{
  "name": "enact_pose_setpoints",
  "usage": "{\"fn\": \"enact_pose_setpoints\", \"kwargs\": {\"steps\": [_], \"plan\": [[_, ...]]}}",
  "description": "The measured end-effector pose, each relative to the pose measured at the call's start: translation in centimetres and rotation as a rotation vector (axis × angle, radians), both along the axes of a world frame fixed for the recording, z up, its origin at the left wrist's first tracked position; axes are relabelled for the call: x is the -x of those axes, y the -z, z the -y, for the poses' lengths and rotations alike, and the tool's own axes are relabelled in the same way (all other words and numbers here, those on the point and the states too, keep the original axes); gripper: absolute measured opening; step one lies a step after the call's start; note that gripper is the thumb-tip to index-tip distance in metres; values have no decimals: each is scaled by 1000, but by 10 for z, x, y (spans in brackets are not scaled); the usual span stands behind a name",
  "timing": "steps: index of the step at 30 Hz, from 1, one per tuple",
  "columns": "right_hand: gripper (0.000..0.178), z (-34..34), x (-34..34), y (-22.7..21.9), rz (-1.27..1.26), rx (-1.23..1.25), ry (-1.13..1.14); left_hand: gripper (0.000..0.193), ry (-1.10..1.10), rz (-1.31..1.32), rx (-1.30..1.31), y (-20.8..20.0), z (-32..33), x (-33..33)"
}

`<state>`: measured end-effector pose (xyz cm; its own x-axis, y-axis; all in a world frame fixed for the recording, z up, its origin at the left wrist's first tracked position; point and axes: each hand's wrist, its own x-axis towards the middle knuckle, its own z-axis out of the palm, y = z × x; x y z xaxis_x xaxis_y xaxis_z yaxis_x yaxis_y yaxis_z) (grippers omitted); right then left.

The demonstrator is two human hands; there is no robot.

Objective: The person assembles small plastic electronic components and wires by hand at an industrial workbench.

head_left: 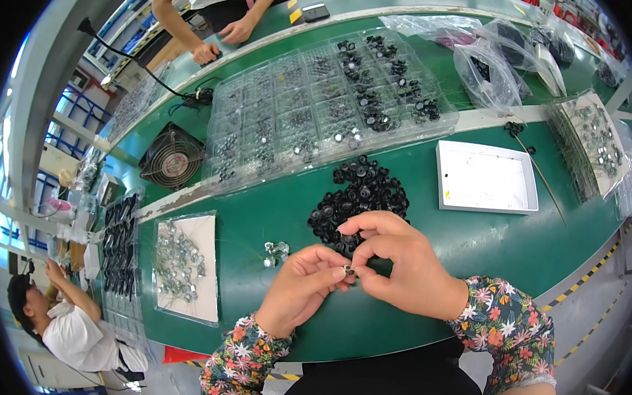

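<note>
In front of me, over the near part of the green table (424, 320), my left hand (300, 287) pinches a small shiny round part (348, 270) between thumb and fingertips. My right hand (409, 265) meets it there, its thumb and a finger closed at the same part, with the index finger arched above. The fingertips hide most of the part. Just beyond my hands lies a pile of small black round caps (360, 193). Left of them sits a little cluster of clear, shiny pieces (275, 254) with thin wires.
A shallow white box (487, 180) stands to the right. A large clear compartment tray (260, 169) holds many small parts behind the pile. At left are a board with shiny pieces (214, 271) and a black fan (172, 156). Plastic bags (486, 81) lie far right. Two people work nearby.
</note>
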<state>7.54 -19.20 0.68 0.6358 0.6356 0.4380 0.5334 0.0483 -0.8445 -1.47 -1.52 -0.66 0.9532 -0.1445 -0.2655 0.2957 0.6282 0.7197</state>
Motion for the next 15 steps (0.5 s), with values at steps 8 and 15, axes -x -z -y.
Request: {"fn": "enact_pose_setpoints", "kwargs": {"steps": [8,15], "plan": [[8,6,-6,-6,-178,-8,-74,14,29,64,-6,-3,2,1],[4,50,-66,-24,-238,7,215,16,-49,94,0,0,-1,5]]}}
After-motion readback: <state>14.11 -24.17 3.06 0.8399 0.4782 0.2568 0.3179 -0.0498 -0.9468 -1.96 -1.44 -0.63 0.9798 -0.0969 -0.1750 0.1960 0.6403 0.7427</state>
